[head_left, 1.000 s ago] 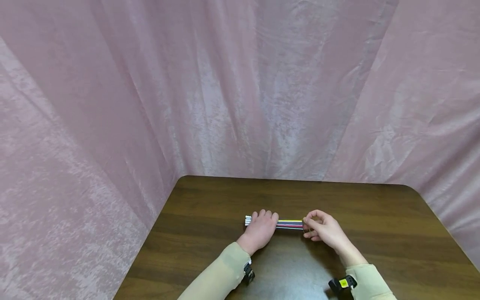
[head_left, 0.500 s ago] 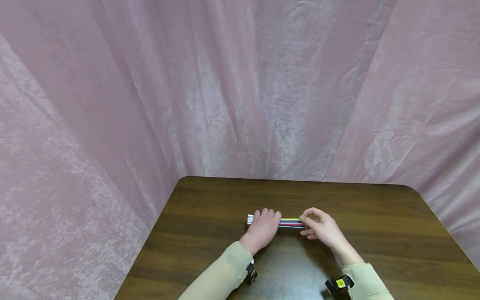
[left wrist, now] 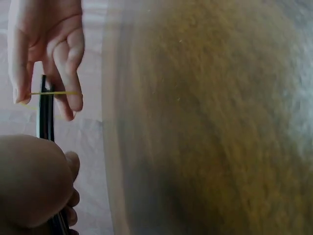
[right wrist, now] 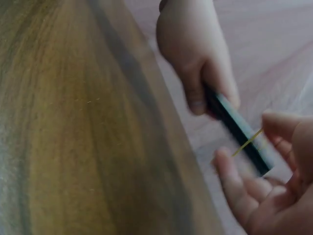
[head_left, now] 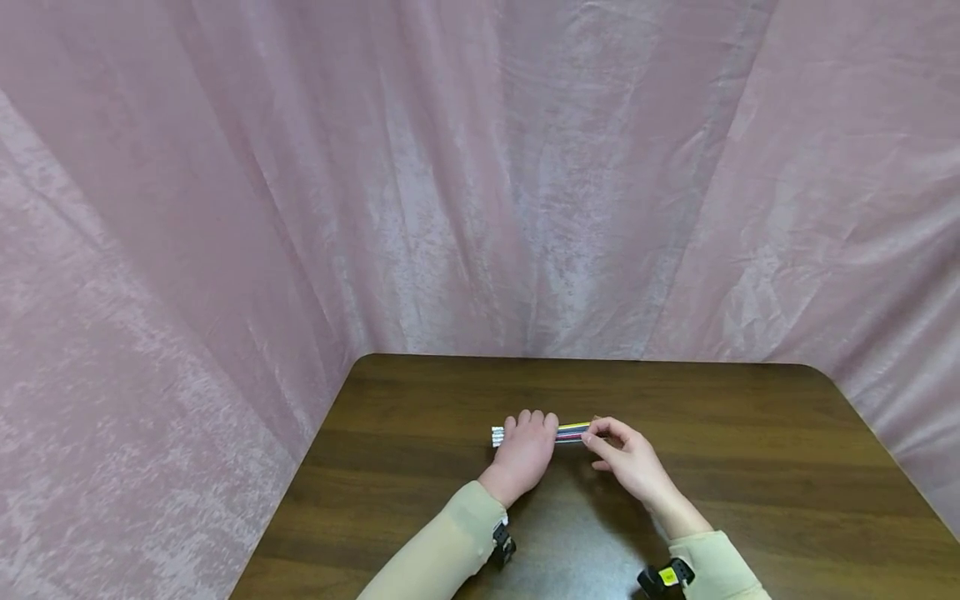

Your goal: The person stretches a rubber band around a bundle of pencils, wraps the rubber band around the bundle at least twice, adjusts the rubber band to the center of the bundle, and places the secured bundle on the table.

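My left hand (head_left: 522, 454) grips a bundle of slim sticks (head_left: 573, 432), pencil-like, with yellow, dark, red and pale blue sides. Their white ends (head_left: 498, 437) stick out to its left. My right hand (head_left: 628, 461) is at the bundle's other end, thumb and fingers spread apart. Between them a thin yellow rubber band (left wrist: 58, 92) is stretched, and in the left wrist view it crosses the dark sticks (left wrist: 46, 115) near their tip. The right wrist view, blurred, also has the rubber band (right wrist: 247, 143) around the bundle (right wrist: 234, 125). The fingers hide part of the band's loop.
Both hands are over a brown wooden table (head_left: 420, 400) with rounded far corners. Pink velvet curtain (head_left: 450, 208) hangs behind it and along the left side. A small black camera (head_left: 504, 543) sits on the left wrist, another camera (head_left: 666, 577) on the right.
My right hand has moved left, closer to my left hand, bringing the rubber band over the bundle's end. That end now tilts slightly upward. The left hand has hardly moved.
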Demonstrator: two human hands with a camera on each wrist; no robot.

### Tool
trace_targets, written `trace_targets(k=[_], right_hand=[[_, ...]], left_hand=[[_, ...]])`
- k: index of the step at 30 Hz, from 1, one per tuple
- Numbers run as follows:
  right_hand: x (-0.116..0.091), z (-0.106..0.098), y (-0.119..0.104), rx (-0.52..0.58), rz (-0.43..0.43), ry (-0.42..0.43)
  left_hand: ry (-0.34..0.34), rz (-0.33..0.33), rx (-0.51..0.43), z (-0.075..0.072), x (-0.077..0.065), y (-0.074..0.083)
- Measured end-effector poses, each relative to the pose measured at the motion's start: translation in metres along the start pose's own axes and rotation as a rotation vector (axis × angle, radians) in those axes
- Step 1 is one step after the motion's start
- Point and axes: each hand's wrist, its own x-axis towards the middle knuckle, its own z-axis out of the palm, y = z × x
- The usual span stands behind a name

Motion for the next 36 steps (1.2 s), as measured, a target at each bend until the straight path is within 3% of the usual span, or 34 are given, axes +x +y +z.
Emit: trace_targets(k=[3,7,10,16,19,23,30,36], right_hand=[[0.003,0.000,0.007,0.111,-0.019,-0.043],[0.004,-0.001,0.015,0.260,-0.054,-0.113],[0.002,0.002,0.020,0.270,-0.081,-0.128],[-0.005,0.014,0.025,0.149,-0.108,-0.203],[-0.006,0.020,0.025,0.026,-0.143,-0.214],[-0.007,0.025,0.022,-0.160,-0.182,-0.218],[0.006,0.022,0.025,-0.284,-0.206,-0.260],[-0.004,0.029,0.021,-0.407,-0.315,-0.345]], left_hand=[[-0.041,-0.003,-0.084,-0.006,0.001,-0.003],[-0.079,-0.001,-0.129,-0.012,0.000,-0.005],[-0.080,-0.012,-0.133,-0.013,0.000,-0.006],[-0.069,-0.071,-0.151,-0.016,0.002,-0.008],[-0.075,-0.082,-0.174,-0.020,0.003,-0.010],[-0.120,-0.036,-0.232,-0.027,0.003,-0.012],[-0.162,0.048,-0.299,-0.035,0.006,-0.014],[-0.153,0.026,-0.282,-0.027,0.007,-0.023]])
